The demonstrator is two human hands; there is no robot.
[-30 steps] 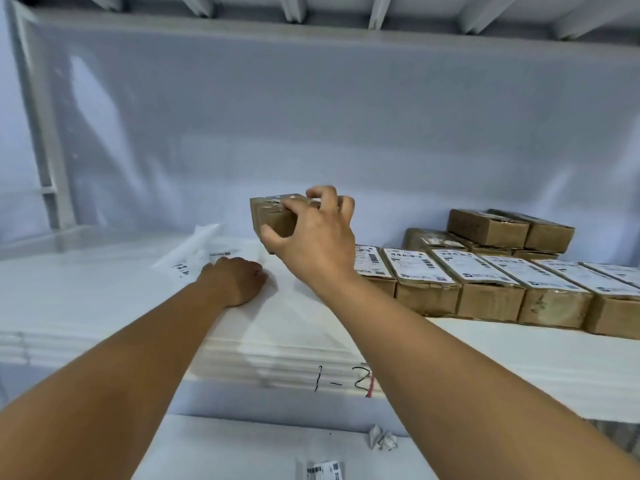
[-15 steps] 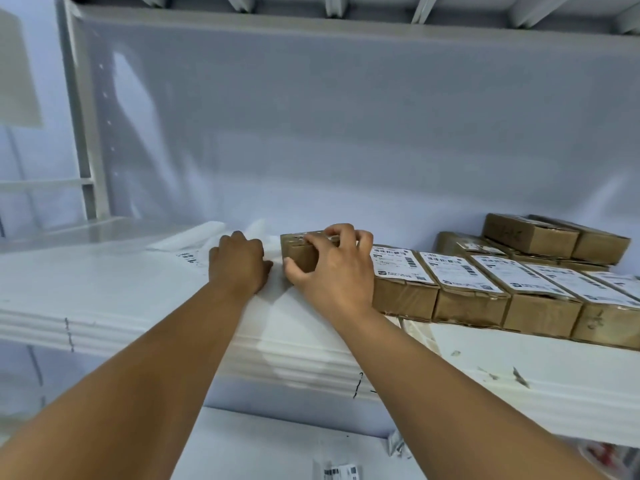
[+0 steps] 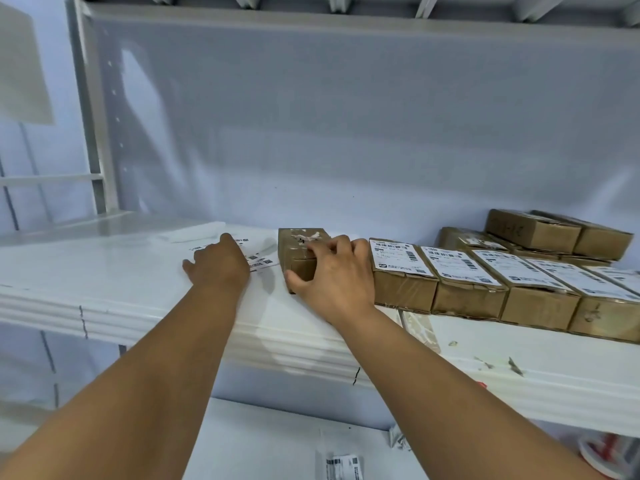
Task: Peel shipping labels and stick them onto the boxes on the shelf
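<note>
Gripping the plain brown cardboard box with no label on it, the right hand has fingers curled over the top and thumb on the near side; the box sits on the white metal shelf, just beside the row of labelled brown cardboard boxes at its 3 o'clock; the left hand rests on the white sheet of shipping labels at the box's 9 o'clock, fingers hidden, so can't tell if it's pinching anything; more unlabelled brown boxes stacked at 2 o'clock.
</note>
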